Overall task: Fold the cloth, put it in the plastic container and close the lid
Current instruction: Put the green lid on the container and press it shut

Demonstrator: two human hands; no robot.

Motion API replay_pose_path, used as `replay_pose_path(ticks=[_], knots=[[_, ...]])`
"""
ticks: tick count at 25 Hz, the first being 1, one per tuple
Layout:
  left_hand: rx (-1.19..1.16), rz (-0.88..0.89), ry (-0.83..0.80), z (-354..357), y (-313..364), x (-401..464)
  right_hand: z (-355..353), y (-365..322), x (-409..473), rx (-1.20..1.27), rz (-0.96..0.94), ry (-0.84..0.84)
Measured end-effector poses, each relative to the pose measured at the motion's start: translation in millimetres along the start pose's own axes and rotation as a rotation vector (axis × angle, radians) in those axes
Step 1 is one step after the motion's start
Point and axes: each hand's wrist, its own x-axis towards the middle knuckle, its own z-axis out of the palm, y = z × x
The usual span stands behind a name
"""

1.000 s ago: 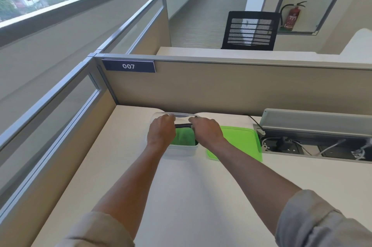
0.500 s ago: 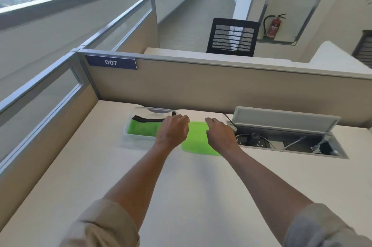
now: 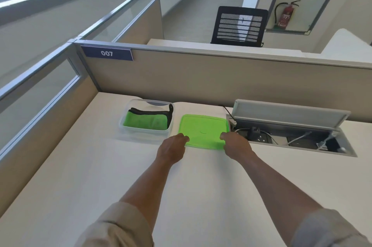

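A clear plastic container (image 3: 128,126) stands on the white desk with a folded green cloth (image 3: 145,122), edged in black, lying inside it. Just to its right a green lid (image 3: 203,128) lies flat on the desk. My left hand (image 3: 173,148) touches the lid's near left corner with curled fingers. My right hand (image 3: 234,145) touches the lid's near right corner. The lid still rests on the desk, and whether the fingers grip it is unclear.
An open cable tray (image 3: 291,138) with sockets, plugs and its raised flap (image 3: 289,112) sits right of the lid. Beige partitions (image 3: 201,77) wall the desk at the back and left. A black mesh chair (image 3: 239,25) stands beyond.
Both hands left the container, where they were pressing on the cloth, and moved right to the green lid's near corners. The cloth stays folded inside the container.
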Motion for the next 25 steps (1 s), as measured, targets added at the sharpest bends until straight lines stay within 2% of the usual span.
replay_pose_path(ticks=[4, 16, 21, 25], knots=[[0.008, -0.037, -0.038, 4.5, -0.1, 8.0, 19.0, 5.7, 0.3, 0.131, 0.027, -0.012], [0.037, -0.046, 0.061, 10.7, 14.2, 10.9, 26.1, 9.6, -4.3, 0.158, 0.01, 0.086], [0.093, 0.012, 0.16, -4.1, 24.2, 5.2, 21.1, 8.6, -17.0, 0.206, 0.043, 0.216], [0.041, 0.069, 0.255, -20.8, 27.4, 2.3, 3.8, 10.2, -24.6, 0.238, 0.037, 0.353]])
